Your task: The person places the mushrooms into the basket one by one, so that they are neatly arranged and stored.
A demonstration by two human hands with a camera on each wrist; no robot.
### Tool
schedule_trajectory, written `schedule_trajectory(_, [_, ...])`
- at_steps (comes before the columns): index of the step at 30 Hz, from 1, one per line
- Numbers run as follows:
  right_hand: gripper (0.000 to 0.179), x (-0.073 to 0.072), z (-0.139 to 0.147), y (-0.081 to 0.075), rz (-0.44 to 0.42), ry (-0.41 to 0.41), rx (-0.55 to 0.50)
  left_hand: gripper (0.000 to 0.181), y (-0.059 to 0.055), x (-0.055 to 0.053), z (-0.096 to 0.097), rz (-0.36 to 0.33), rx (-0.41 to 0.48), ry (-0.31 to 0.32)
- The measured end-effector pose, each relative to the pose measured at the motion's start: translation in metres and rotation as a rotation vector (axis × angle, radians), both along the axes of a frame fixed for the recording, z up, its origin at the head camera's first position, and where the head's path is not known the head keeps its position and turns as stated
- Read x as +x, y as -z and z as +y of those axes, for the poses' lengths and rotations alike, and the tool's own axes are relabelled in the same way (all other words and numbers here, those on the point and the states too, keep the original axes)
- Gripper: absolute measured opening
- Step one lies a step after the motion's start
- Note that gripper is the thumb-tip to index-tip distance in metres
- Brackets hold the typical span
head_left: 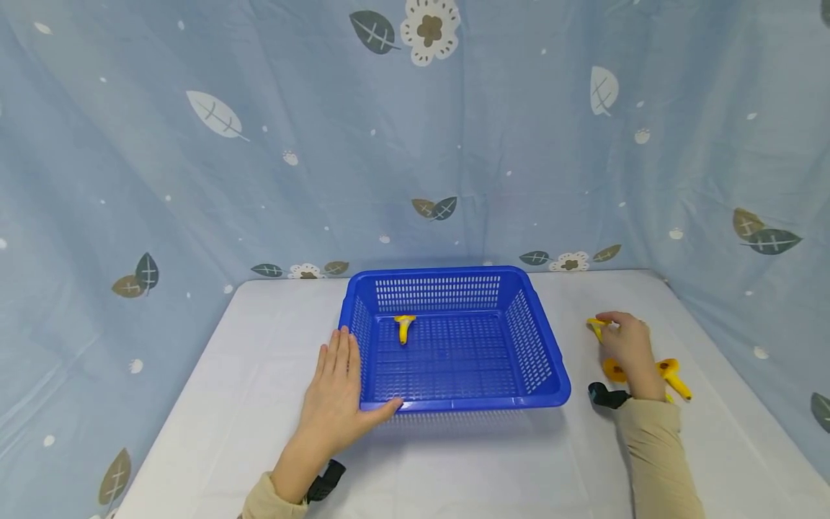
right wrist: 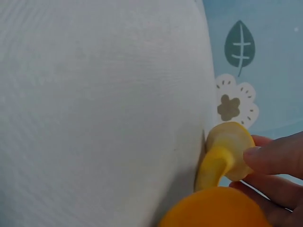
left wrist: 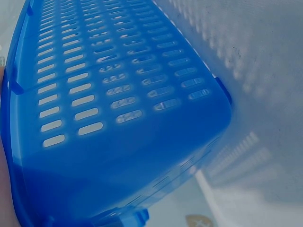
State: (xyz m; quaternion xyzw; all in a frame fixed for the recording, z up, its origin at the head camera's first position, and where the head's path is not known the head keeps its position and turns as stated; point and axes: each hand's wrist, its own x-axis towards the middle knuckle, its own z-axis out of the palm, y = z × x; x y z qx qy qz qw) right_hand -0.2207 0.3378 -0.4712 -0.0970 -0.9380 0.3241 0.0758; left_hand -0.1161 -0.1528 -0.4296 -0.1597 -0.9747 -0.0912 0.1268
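Observation:
A yellow mushroom (right wrist: 218,158), pale under its cap, lies on the white table at the right. My right hand (head_left: 627,344) pinches its cap, thumb on one side and fingers on the other in the right wrist view. My left hand (head_left: 333,400) rests with straight fingers along the near left corner of the blue plastic basket (head_left: 454,405), thumb on the front rim. Inside the basket, toward the far left, lies another yellow mushroom (head_left: 404,329). The left wrist view shows the basket's slotted outer wall (left wrist: 142,156).
Near my right wrist lie an orange-capped mushroom (head_left: 613,370) and another yellow mushroom (head_left: 676,378). Black wrist cameras sit at the right wrist (head_left: 606,396) and the left wrist (head_left: 326,481). A blue leaf-patterned curtain (head_left: 311,144) hangs behind the white table (head_left: 259,346).

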Motion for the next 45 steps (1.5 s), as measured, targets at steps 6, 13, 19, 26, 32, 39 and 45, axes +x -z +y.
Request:
schedule_trajectory(6, [0.037, 0.000, 0.000, 0.005, 0.015, 0.004, 0.005, 0.124, 0.001, 0.001, -0.001, 0.002, -0.003, 0.002])
schedule_trajectory(13, [0.033, 0.000, -0.002, 0.007, 0.040, 0.039, 0.004, 0.124, 0.001, 0.001, -0.001, 0.006, 0.004, 0.003])
schedule_trajectory(19, [0.030, 0.001, -0.004, 0.006, 0.017, 0.060, 0.004, 0.124, 0.003, 0.001, -0.001, 0.035, 0.014, 0.007])
schedule_trajectory(26, [0.030, 0.001, -0.004, 0.005, 0.019, 0.067, -0.012, 0.124, 0.002, 0.001, 0.000, 0.018, 0.009, 0.002])
schedule_trajectory(32, [0.028, 0.001, -0.004, 0.005, 0.055, 0.056, -0.003, 0.124, 0.002, 0.001, 0.000, 0.008, 0.009, -0.002])
schedule_trajectory(39, [0.028, 0.004, -0.006, -0.001, 0.096, 0.037, -0.021, 0.124, 0.001, 0.001, -0.001, 0.001, 0.003, 0.000])
schedule_trajectory(45, [0.029, 0.008, -0.009, -0.010, 0.103, 0.007, -0.027, 0.124, 0.002, 0.001, -0.001, 0.010, 0.012, -0.002])
